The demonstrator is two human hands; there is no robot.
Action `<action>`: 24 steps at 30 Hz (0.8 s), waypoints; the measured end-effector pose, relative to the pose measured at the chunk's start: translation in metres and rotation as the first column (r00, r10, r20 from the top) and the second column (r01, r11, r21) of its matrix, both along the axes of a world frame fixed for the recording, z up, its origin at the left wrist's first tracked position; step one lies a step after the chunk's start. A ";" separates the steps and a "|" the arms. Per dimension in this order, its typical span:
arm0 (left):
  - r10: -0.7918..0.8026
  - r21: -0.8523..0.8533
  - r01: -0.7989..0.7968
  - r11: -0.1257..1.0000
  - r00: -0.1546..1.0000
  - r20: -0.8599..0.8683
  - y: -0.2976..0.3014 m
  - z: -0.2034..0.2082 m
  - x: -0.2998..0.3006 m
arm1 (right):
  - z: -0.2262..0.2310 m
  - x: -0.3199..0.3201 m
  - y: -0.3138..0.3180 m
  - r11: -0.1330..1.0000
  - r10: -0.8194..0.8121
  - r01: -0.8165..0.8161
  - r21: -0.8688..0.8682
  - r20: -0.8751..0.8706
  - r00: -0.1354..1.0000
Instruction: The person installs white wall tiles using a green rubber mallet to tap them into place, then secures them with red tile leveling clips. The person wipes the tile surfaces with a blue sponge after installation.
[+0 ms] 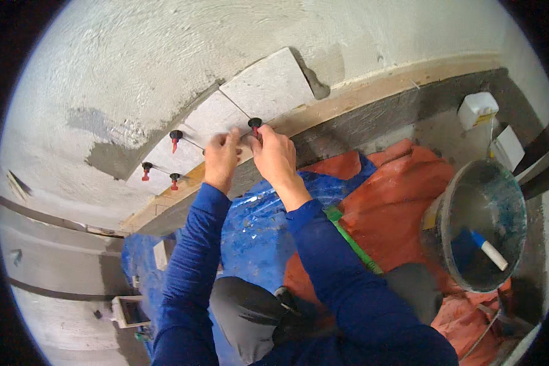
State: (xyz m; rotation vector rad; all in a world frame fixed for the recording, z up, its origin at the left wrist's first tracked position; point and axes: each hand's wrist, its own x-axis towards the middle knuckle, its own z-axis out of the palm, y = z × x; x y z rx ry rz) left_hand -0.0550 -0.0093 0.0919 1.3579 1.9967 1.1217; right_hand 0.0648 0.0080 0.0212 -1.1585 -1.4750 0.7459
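Low on the wall, a row of white tiles (267, 84) stands above a wooden batten (354, 94). At the joint between two tiles sits a tile levelling clip (254, 124) with a black round base and a red handle. My right hand (276, 157) has its fingers closed at that red handle. Beside it, my left hand (221, 160) is closed in a pinch near the tiles' lower edge; what it holds is hidden. To the left, more red and black levelling clips (175, 137) sit in the tile joints, among them a low clip (174, 181).
Grey mortar (113, 160) marks the wall left of the tiles. A blue sheet (256, 229) and an orange-red sheet (384, 207) cover the floor. At right stand a bucket (445, 244) with a blue-and-white tool (489, 249) and a white canister (477, 110). A green strip (354, 241) lies by my right arm.
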 end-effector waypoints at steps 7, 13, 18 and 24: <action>-0.082 -0.004 0.141 0.990 0.596 0.799 0.026 -0.064 0.003 | 0.002 0.009 0.000 1.000 -0.016 0.016 -0.001 0.079 0.997; -0.111 0.059 0.178 0.982 0.300 0.947 0.052 -0.083 0.002 | 0.011 0.014 0.010 0.997 0.068 -0.071 0.009 0.171 0.983; -0.114 0.046 0.246 0.968 0.270 0.956 0.060 -0.087 -0.002 | 0.026 0.053 0.030 0.988 0.124 -0.108 -0.113 0.149 0.981; -0.051 -0.018 0.279 0.960 0.238 0.970 0.061 -0.083 -0.003 | 0.025 0.073 0.046 0.904 -0.383 0.303 0.301 0.256 0.888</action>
